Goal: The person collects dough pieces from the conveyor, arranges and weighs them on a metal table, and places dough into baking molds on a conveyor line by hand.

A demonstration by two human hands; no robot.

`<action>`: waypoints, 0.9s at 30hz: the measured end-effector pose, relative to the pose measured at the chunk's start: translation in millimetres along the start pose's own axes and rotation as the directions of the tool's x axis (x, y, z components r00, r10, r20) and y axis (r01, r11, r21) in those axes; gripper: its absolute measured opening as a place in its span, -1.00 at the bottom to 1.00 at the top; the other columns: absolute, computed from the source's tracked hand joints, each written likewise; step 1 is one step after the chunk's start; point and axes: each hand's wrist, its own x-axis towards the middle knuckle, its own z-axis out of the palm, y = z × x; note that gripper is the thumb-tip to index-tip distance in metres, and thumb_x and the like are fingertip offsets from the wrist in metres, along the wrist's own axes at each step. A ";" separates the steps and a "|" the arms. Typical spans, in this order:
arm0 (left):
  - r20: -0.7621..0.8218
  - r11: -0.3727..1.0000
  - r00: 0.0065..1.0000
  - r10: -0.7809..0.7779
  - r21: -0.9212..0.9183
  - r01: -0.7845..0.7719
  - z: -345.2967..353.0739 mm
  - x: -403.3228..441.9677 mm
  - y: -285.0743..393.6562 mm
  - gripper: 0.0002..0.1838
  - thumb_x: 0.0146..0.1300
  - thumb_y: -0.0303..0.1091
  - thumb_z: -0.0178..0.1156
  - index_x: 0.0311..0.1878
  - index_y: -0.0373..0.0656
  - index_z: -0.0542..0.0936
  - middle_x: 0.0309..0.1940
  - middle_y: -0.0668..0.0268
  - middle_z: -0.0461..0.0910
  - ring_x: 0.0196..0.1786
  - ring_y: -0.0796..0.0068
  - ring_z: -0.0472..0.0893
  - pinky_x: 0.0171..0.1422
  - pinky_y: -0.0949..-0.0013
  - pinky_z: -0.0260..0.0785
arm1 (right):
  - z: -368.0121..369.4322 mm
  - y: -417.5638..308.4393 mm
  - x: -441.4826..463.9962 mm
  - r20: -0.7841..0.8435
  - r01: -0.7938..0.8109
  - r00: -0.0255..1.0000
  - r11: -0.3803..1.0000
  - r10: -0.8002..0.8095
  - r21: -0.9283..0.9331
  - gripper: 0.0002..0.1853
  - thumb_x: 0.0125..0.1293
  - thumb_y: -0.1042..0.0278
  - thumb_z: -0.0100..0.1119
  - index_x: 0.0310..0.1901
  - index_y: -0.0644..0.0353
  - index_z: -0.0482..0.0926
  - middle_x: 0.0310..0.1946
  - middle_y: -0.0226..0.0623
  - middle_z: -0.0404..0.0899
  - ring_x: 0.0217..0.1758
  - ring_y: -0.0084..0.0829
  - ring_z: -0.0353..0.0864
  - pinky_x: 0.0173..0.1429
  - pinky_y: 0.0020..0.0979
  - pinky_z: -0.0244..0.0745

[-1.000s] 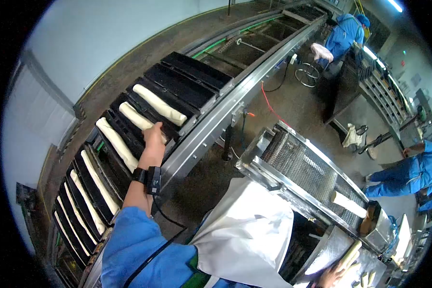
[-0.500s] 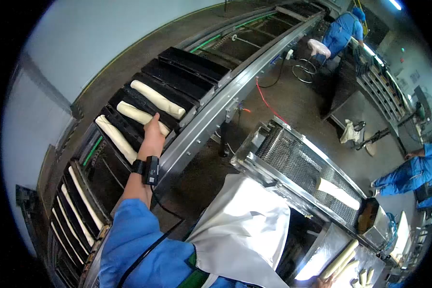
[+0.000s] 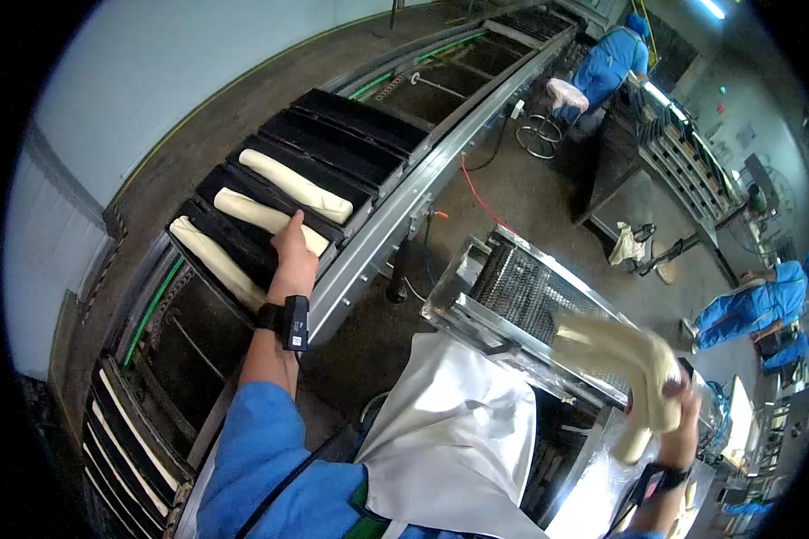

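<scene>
My left hand (image 3: 295,250) is closed on the near end of a pale dough roll (image 3: 252,212), which lies in a black tray on the long conveyor. On either side of it, another dough roll (image 3: 297,185) and a third roll (image 3: 211,259) lie in black trays. My right hand (image 3: 679,413) is raised at the lower right and grips pale dough pieces (image 3: 643,359). They are blurred by motion; one long piece bends over towards the mesh belt, and a shorter end hangs below the hand.
The long conveyor's metal rail (image 3: 404,198) curves to the upper right. A short mesh conveyor (image 3: 521,287) stands ahead of the white apron. One person in blue (image 3: 609,63) is at the far right bench, another (image 3: 751,301) at the right. A wire-legged stool (image 3: 539,135) stands near the rail.
My right hand has risen from the lower right with dough in it. My left hand stays on its roll. The lower-left trays have shifted further down and left, widening the gap.
</scene>
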 end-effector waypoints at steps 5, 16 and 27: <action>0.001 0.988 0.999 0.052 0.144 -0.052 -8.6 -0.5 0.8 -0.20 0.11 -0.28 0.39 0.33 -0.35 0.19 0.28 0.06 0.32 0.26 0.19 0.38 0.26 0.18 0.30 | 158.4 -110.4 137.2 0.401 -0.039 0.913 0.960 -0.078 0.277 -0.41 0.22 0.25 0.05 0.24 0.43 0.35 0.01 -0.09 0.53 -0.06 -0.40 0.61 0.06 -0.41 0.54; 0.249 0.953 0.961 0.121 0.240 -0.182 -29.1 -3.4 0.4 -0.21 0.17 -0.30 0.35 0.34 -0.31 0.10 0.28 0.05 0.28 0.25 0.20 0.38 0.25 0.16 0.31 | 277.1 -29.4 276.6 0.534 0.539 0.752 0.827 -0.387 -0.160 -0.41 -0.01 0.43 0.21 0.17 0.26 0.50 0.10 -0.04 0.53 0.19 -0.26 0.49 0.30 -0.36 0.32; 0.048 0.996 0.999 -0.010 0.093 0.006 -6.0 -26.7 16.5 -0.33 0.23 -0.39 0.27 0.31 -0.35 0.16 0.26 0.03 0.30 0.30 0.18 0.34 0.33 0.19 0.27 | 143.4 187.1 156.3 0.232 0.236 0.970 0.071 -0.066 -0.969 -0.36 -0.27 0.25 0.44 -0.03 0.19 0.48 -0.07 -0.16 0.45 0.10 -0.12 0.41 0.17 -0.14 0.32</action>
